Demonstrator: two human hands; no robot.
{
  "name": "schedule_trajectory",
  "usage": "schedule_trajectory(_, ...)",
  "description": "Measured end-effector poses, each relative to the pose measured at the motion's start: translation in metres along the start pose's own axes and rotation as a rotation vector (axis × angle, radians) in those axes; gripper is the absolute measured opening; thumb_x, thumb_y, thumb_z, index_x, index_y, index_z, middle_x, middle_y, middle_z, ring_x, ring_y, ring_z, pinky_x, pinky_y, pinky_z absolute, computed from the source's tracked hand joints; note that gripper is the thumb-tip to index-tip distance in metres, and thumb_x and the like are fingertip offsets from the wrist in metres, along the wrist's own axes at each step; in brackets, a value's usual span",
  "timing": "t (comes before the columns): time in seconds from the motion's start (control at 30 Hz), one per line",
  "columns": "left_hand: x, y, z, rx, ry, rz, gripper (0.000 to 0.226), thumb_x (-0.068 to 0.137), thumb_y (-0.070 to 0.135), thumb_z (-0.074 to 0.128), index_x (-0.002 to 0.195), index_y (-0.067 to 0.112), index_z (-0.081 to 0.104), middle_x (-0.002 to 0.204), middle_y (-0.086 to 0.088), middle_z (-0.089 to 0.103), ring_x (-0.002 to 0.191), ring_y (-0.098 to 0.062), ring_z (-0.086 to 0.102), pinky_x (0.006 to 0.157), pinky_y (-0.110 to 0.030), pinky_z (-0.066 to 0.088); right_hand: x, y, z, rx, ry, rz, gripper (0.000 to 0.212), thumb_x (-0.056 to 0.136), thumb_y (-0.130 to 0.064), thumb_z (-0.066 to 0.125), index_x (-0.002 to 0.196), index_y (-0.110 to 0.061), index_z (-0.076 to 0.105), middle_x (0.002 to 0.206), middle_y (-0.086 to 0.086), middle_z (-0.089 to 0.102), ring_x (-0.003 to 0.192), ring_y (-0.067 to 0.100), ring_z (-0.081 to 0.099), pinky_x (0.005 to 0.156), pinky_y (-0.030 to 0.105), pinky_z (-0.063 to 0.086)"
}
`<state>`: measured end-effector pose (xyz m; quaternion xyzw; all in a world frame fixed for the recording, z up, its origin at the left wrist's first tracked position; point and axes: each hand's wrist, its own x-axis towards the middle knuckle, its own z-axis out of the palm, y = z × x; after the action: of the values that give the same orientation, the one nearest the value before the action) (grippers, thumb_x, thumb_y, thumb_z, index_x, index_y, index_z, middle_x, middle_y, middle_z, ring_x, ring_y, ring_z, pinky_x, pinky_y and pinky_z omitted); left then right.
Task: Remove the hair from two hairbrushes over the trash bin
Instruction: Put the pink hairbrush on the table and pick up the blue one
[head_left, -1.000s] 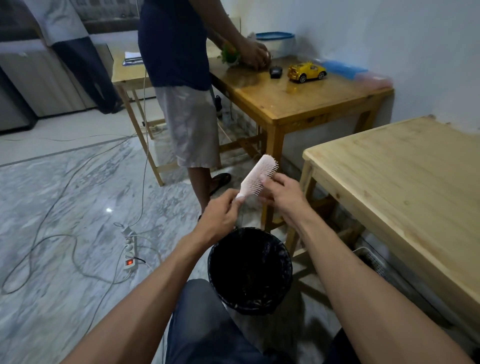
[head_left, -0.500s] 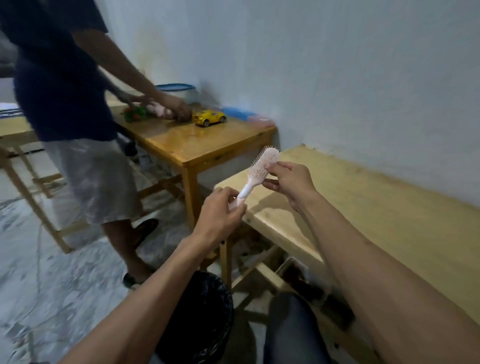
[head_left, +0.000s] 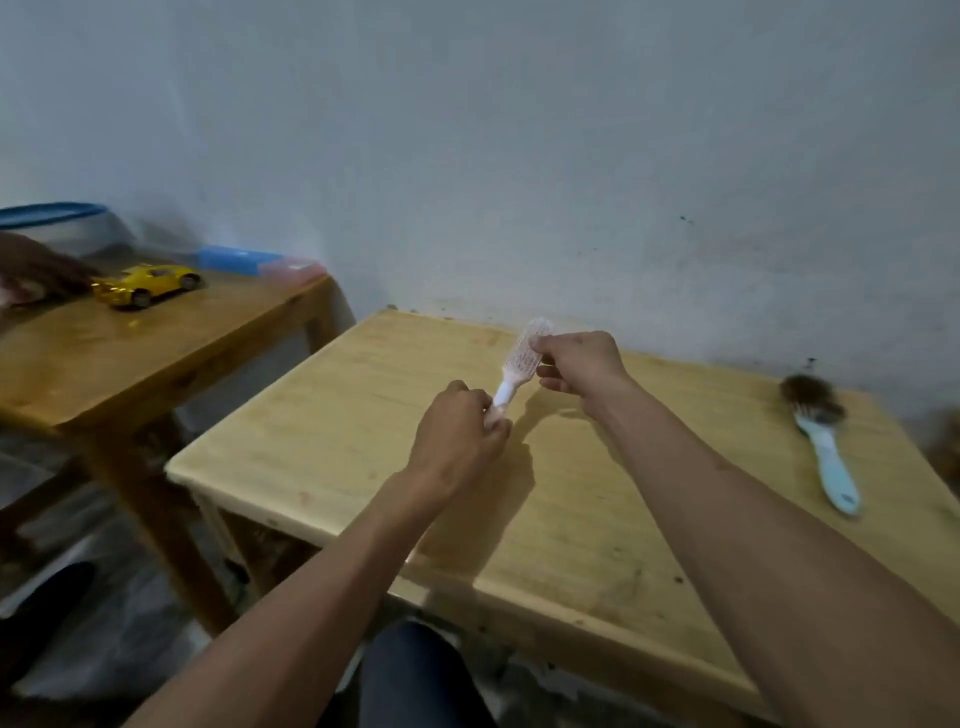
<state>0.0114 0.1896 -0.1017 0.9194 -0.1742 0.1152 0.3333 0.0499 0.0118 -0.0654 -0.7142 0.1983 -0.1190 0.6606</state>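
pale wood is what both hands hang over: a light table (head_left: 363, 405) pushed against a whitish wall (head_left: 519, 156). the left hand (head_left: 457, 441) is closed around the bottom of the handle of a pink hairbrush (head_left: 519, 364), pinching it between fingers and thumb. the brush stands tilted, head up and away from the person, held above the tabletop rather than lying on it. the right hand (head_left: 576, 364) is up at the brush head, its fingertips pinched against the right edge of the bristle side. whether any hair is caught between those fingers i cannot tell; the picture is soft there.

off to the right, well apart from the hands, a second hairbrush (head_left: 821, 441) lies flat on the same table near the wall. its handle is light blue and points toward the person, and its head is matted with a dark brown clump of hair (head_left: 808, 392).

to the left stands a darker wooden table (head_left: 156, 353). on it sit a yellow toy car (head_left: 145, 283), a blue box (head_left: 239, 258) by the wall, and a container with a blue lid (head_left: 52, 213). another person's hand (head_left: 36, 270), blurred, rests at that table's far left edge.
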Motion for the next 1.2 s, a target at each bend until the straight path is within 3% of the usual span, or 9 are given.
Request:
schedule_trajectory(0.13,0.021,0.022,0.034,0.001,-0.086,0.024,0.023,0.090,0.026,0.065,0.085,0.004,0.071,0.083,-0.005,0.052,0.072,-0.024,0.050,0.060,-0.033,0.028,0.028,0.014,-0.034,-0.055,0.076,0.049,0.017,0.087,-0.018,0.080,0.082,-0.004,0.071,0.086,0.014,0.077,0.066,0.021,0.072,0.073,0.038,0.066)
schedule_trajectory(0.27,0.038,0.038,0.063,0.022,-0.133,0.051,0.028,0.089,0.031,0.065,0.077,0.006,0.070,0.075,-0.003,0.051,0.069,-0.024,0.052,0.053,-0.031,0.027,0.051,0.030,-0.057,-0.156,0.142,0.118,0.023,0.085,-0.020,0.081,0.088,0.001,0.073,0.081,0.017,0.079,0.055,0.025,0.070,0.063,0.037,0.064)
schedule_trajectory(0.47,0.062,0.052,0.088,0.010,-0.140,0.063,0.028,0.088,0.035,0.064,0.074,0.011,0.066,0.074,-0.002,0.052,0.066,-0.021,0.050,0.049,-0.028,0.023,0.081,0.035,-0.067,-0.174,0.181,0.109,0.024,0.084,-0.019,0.083,0.091,0.003,0.076,0.079,0.015,0.078,0.067,0.028,0.078,0.074,0.042,0.066)
schedule_trajectory(0.67,0.089,0.056,0.097,-0.005,-0.168,0.004,0.029,0.091,0.028,0.061,0.074,0.005,0.068,0.075,-0.009,0.060,0.062,-0.023,0.052,0.048,-0.029,0.027,0.102,0.027,-0.063,-0.244,0.208,0.101,0.020,0.089,-0.022,0.078,0.090,-0.002,0.073,0.082,0.016,0.078,0.057,0.024,0.072,0.073,0.039,0.066)
schedule_trajectory(0.83,0.095,0.054,0.105,-0.044,-0.163,-0.041,0.033,0.094,0.028,0.060,0.068,0.007,0.059,0.070,-0.007,0.052,0.053,-0.014,0.040,0.047,-0.028,0.023,0.109,0.026,-0.063,-0.279,0.211,0.093,0.024,0.092,-0.023,0.075,0.080,-0.003,0.074,0.072,0.015,0.074,0.045,0.019,0.062,0.063,0.035,0.063)
schedule_trajectory(0.93,0.097,0.052,0.108,-0.050,-0.169,-0.057,0.033,0.094,0.030,0.061,0.070,0.007,0.062,0.070,-0.007,0.053,0.053,-0.013,0.040,0.047,-0.029,0.023,0.107,0.026,-0.064,-0.293,0.198,0.086,0.028,0.095,-0.027,0.072,0.087,-0.001,0.077,0.066,0.012,0.070,0.044,0.018,0.057,0.050,0.029,0.050)
schedule_trajectory(1.03,0.098,0.055,0.108,-0.040,-0.175,-0.061,0.039,0.091,0.043,0.064,0.072,0.009,0.067,0.073,-0.008,0.058,0.052,-0.013,0.042,0.048,-0.028,0.027,0.102,0.024,-0.068,-0.295,0.169,0.103,0.034,0.098,-0.032,0.067,0.092,0.001,0.075,0.071,0.012,0.070,0.047,0.018,0.058,0.049,0.026,0.048)
schedule_trajectory(1.1,0.096,0.059,0.105,0.020,-0.142,-0.053,0.046,0.090,0.055,0.063,0.083,0.010,0.070,0.086,-0.009,0.062,0.064,-0.016,0.051,0.054,-0.030,0.036,0.098,0.021,-0.073,-0.303,0.162,0.119,0.035,0.100,-0.033,0.064,0.096,0.001,0.074,0.075,0.013,0.071,0.051,0.020,0.059,0.051,0.028,0.049)
schedule_trajectory(1.2,0.087,0.072,0.099,0.158,-0.042,0.019,0.058,0.093,0.058,0.057,0.119,0.007,0.068,0.118,-0.014,0.061,0.102,-0.029,0.057,0.079,-0.041,0.050,0.090,0.014,-0.088,-0.355,0.166,0.114,0.033,0.099,-0.033,0.064,0.098,-0.002,0.074,0.082,0.014,0.074,0.057,0.024,0.062,0.060,0.034,0.053)
